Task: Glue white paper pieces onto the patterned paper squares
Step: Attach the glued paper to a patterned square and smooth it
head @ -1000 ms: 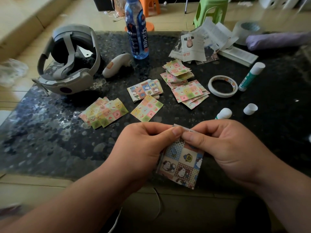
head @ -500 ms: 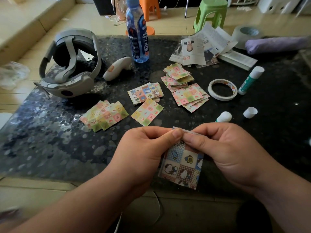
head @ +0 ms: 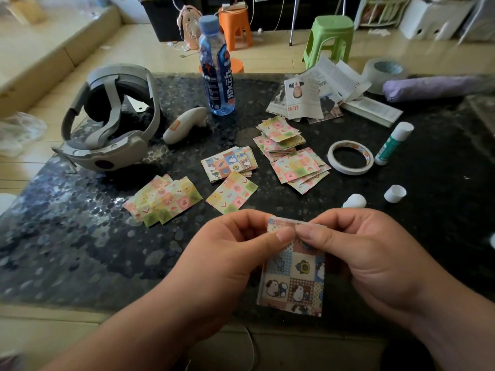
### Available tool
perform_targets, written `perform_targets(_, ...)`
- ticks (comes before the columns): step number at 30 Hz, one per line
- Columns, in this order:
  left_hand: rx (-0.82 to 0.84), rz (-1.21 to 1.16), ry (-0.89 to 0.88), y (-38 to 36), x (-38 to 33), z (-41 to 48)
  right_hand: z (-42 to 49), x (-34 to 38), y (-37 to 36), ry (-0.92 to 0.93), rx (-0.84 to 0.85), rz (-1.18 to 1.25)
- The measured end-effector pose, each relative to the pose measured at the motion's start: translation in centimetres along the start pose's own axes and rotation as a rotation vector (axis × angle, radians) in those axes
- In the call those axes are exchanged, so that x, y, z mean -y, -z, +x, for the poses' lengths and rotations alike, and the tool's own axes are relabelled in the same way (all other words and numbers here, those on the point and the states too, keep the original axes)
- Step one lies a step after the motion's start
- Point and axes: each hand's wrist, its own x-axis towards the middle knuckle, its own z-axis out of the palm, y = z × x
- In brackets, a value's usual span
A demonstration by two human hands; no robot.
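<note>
Over the near edge of the dark table, my left hand and my right hand both pinch the top edge of a cartoon-patterned paper square. Thumbs and forefingers meet at its upper rim, where a thin pale strip shows. The square hangs down between my hands. Whether a white piece lies on its back is hidden. Further out lie other patterned squares: a fanned stack, a single one, a cartoon stack and pink-green piles.
An open glue stick and its cap lie right of my hands. A capped glue stick, a tape ring, torn printed paper, a bottle, a headset and a controller sit further back.
My head has tilted up slightly, so more of the room shows. Both hands keep pinching the top edge of the same square, with thumbs shifted a little along it.
</note>
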Motion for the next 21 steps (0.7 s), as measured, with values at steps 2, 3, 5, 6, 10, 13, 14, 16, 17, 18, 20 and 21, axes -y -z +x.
perform_targets(2,0.009,0.049,0.021,0.08,-0.09,0.02,-0.03,0.00,-0.12,0.024,0.030,-0.040)
perform_targets(3,0.010,0.071,0.029,0.09,-0.10,0.07,-0.06,0.01,-0.19,0.035,0.039,-0.058)
perform_targets(5,0.000,0.094,0.031,0.06,-0.21,0.18,-0.04,0.03,-0.15,0.033,0.040,-0.061)
perform_targets(6,-0.012,0.095,0.031,0.14,-0.22,0.24,-0.01,0.06,-0.09,0.028,0.034,-0.053)
perform_targets(10,-0.036,0.124,0.005,0.42,-0.32,0.14,-0.13,0.39,-0.05,0.049,0.037,-0.076)
perform_targets(13,-0.082,0.175,-0.042,0.42,-0.22,0.06,-0.25,0.47,-0.21,0.054,0.055,-0.112)
perform_targets(14,-0.101,0.185,-0.055,0.39,-0.13,0.06,-0.25,0.48,-0.21,0.058,0.058,-0.127)
perform_targets(16,-0.122,0.187,-0.072,0.36,0.07,0.13,-0.28,0.55,-0.21,0.069,0.061,-0.155)
perform_targets(17,-0.124,0.183,-0.076,0.28,0.15,0.14,-0.31,0.62,-0.17,0.072,0.063,-0.163)
perform_targets(18,-0.122,0.181,-0.075,0.20,0.19,0.18,-0.39,0.70,-0.15,0.075,0.061,-0.164)
perform_targets(20,-0.125,0.167,-0.067,0.08,0.16,0.12,-0.51,0.86,-0.16,0.076,0.062,-0.170)
perform_targets(21,-0.125,0.157,-0.062,0.02,0.13,0.10,-0.57,0.94,-0.15,0.076,0.056,-0.181)
